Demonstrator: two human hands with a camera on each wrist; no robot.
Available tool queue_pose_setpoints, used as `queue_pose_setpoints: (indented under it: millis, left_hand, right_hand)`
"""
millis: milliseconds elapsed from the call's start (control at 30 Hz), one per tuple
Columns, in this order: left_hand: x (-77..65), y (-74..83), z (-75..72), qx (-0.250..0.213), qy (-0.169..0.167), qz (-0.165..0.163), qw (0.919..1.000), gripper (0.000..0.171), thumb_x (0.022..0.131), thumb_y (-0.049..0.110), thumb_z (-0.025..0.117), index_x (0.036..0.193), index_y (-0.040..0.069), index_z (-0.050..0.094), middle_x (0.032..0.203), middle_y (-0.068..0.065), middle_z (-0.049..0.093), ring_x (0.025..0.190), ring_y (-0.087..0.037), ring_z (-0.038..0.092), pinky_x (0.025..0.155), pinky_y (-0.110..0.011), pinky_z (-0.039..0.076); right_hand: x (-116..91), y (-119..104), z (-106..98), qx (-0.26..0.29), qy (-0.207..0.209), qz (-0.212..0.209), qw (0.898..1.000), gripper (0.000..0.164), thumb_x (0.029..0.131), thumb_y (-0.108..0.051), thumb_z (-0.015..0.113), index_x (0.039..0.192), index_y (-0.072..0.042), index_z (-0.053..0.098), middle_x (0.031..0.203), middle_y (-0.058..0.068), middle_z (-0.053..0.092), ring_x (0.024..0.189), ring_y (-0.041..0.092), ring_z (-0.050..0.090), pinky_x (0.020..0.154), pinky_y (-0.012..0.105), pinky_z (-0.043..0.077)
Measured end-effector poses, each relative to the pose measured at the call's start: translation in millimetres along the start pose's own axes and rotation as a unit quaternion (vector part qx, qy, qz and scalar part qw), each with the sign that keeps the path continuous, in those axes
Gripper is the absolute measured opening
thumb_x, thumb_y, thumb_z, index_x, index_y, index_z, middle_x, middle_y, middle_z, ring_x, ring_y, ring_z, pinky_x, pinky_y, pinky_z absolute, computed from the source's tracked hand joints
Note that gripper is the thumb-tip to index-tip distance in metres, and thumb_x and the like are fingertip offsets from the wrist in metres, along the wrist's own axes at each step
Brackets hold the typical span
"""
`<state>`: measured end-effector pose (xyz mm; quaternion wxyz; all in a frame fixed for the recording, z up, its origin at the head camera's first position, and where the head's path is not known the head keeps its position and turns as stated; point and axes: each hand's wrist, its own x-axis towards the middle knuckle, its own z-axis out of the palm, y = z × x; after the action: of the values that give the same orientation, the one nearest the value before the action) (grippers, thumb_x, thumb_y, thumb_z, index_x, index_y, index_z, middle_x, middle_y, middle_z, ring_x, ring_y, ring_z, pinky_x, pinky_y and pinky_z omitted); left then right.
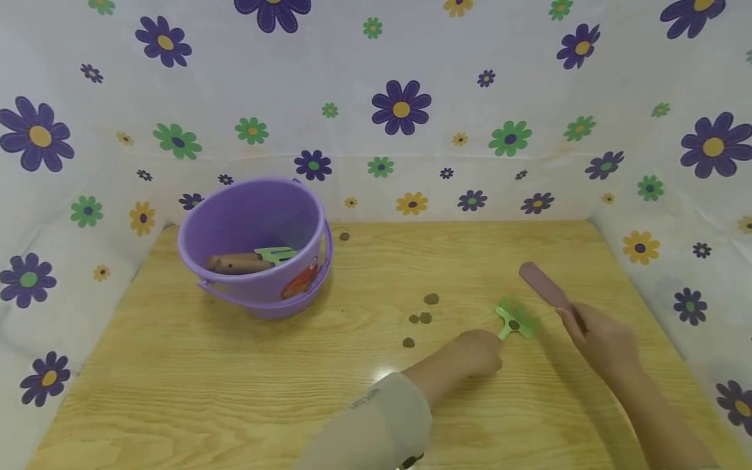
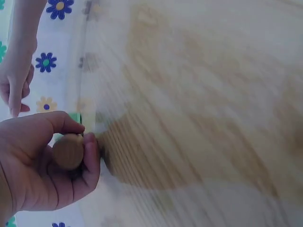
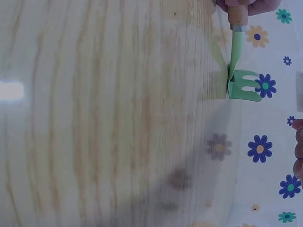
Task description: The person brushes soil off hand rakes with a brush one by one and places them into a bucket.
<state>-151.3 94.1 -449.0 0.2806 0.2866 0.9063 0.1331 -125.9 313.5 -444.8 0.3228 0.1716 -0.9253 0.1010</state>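
In the head view my left hand (image 1: 478,352) grips a small green hand rake (image 1: 510,320) by its handle, tines upward beside a small brown lump (image 1: 514,324). The round end of the wooden handle (image 2: 67,152) shows inside my curled left hand (image 2: 47,165) in the left wrist view. The right wrist view shows the rake head (image 3: 244,86) against the table. Off to the right, my right hand (image 1: 608,343) holds a long mauve-brown stick-like piece (image 1: 545,285), raised above the table; its kind is unclear. Only a few right fingers (image 3: 299,146) show in the right wrist view.
A purple bucket (image 1: 252,287) stands at back left, with wooden-handled tools (image 1: 241,263) and a green fork head (image 1: 276,254) inside. Several brown lumps (image 1: 431,299) lie on the wooden table (image 1: 235,385). A flowered cloth (image 1: 446,130) encloses the back and sides.
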Motion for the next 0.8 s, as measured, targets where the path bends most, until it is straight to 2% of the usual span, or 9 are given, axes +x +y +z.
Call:
queue_pose_setpoints:
  millis: [33, 133, 267, 400, 500, 633, 733, 800]
  left_hand:
    - [0.1, -2.0, -1.4, -0.010, -0.003, 0.001, 0.9999, 0.011, 0.094, 0.018, 0.055, 0.092, 0.011, 0.063, 0.065, 0.003, 0.048, 0.051, -0.008, 0.043, 0.047, -0.016, 0.039]
    - [0.9, -6.8, -1.8, 0.007, 0.011, 0.002, 0.9999, 0.014, 0.095, 0.018, 0.054, 0.104, 0.011, 0.063, 0.071, 0.002, 0.050, 0.057, -0.009, 0.045, 0.050, -0.018, 0.041]
    - [0.6, -9.5, 3.3, 0.086, 0.059, 0.009, 0.9945, 0.016, 0.097, 0.019, 0.052, 0.108, 0.014, 0.062, 0.082, 0.001, 0.054, 0.060, -0.008, 0.048, 0.048, -0.017, 0.044]
    - [-0.2, -9.6, 7.2, 0.170, 0.094, 0.009, 0.9809, 0.019, 0.098, 0.018, 0.052, 0.114, 0.015, 0.061, 0.087, 0.001, 0.054, 0.060, -0.006, 0.051, 0.047, -0.018, 0.049]
    - [-0.2, -10.1, 8.6, 0.201, 0.113, 0.010, 0.9730, 0.021, 0.097, 0.020, 0.052, 0.116, 0.018, 0.060, 0.085, 0.004, 0.053, 0.061, -0.005, 0.051, 0.048, -0.017, 0.050]
    - [-1.4, -12.1, 8.5, 0.227, 0.148, 0.023, 0.9622, 0.018, 0.098, 0.023, 0.052, 0.113, 0.022, 0.060, 0.080, 0.006, 0.051, 0.059, -0.004, 0.048, 0.043, -0.015, 0.044]
    - [-4.7, -14.5, 5.9, 0.270, 0.173, 0.038, 0.9466, 0.013, 0.097, 0.024, 0.052, 0.106, 0.021, 0.061, 0.075, 0.007, 0.048, 0.053, -0.003, 0.044, 0.037, -0.014, 0.037]
    - [-8.1, -16.5, 2.5, 0.303, 0.189, 0.047, 0.9328, 0.011, 0.098, 0.026, 0.051, 0.101, 0.021, 0.060, 0.072, 0.008, 0.047, 0.049, -0.002, 0.041, 0.034, -0.013, 0.033]
  right_hand:
    - [0.0, -1.6, -0.5, 0.004, -0.011, 0.010, 1.000, 0.068, 0.100, -0.050, 0.033, 0.086, 0.008, 0.064, 0.065, 0.018, 0.064, 0.045, 0.025, 0.057, 0.035, 0.037, 0.044]
    - [0.9, -6.3, -2.7, 0.010, -0.045, 0.043, 0.998, 0.050, 0.099, -0.039, 0.046, 0.087, 0.007, 0.065, 0.065, 0.016, 0.065, 0.046, 0.023, 0.057, 0.036, 0.036, 0.044]
    - [5.8, -9.9, -5.0, 0.012, -0.072, 0.067, 0.995, 0.038, 0.096, -0.028, 0.055, 0.087, 0.007, 0.065, 0.064, 0.016, 0.064, 0.047, 0.024, 0.058, 0.038, 0.035, 0.045]
    - [10.8, -12.0, -8.1, 0.020, -0.085, 0.083, 0.993, 0.040, 0.097, -0.028, 0.053, 0.089, 0.010, 0.065, 0.068, 0.021, 0.066, 0.053, 0.034, 0.062, 0.040, 0.040, 0.049]
    - [12.7, -14.5, -11.8, 0.019, -0.096, 0.089, 0.991, 0.036, 0.095, -0.025, 0.056, 0.089, 0.009, 0.065, 0.068, 0.020, 0.066, 0.053, 0.033, 0.063, 0.041, 0.041, 0.049]
    - [15.6, -20.7, -19.6, 0.021, -0.112, 0.097, 0.989, 0.029, 0.093, -0.020, 0.060, 0.091, 0.009, 0.065, 0.067, 0.017, 0.066, 0.053, 0.031, 0.062, 0.043, 0.041, 0.050]
    - [19.2, -27.8, -26.6, 0.024, -0.119, 0.108, 0.987, 0.031, 0.094, -0.021, 0.058, 0.095, 0.009, 0.065, 0.069, 0.017, 0.066, 0.056, 0.032, 0.063, 0.045, 0.042, 0.050]
    - [21.8, -33.0, -30.6, 0.023, -0.114, 0.104, 0.988, 0.031, 0.094, -0.022, 0.058, 0.096, 0.008, 0.065, 0.068, 0.017, 0.066, 0.054, 0.030, 0.063, 0.044, 0.041, 0.049]
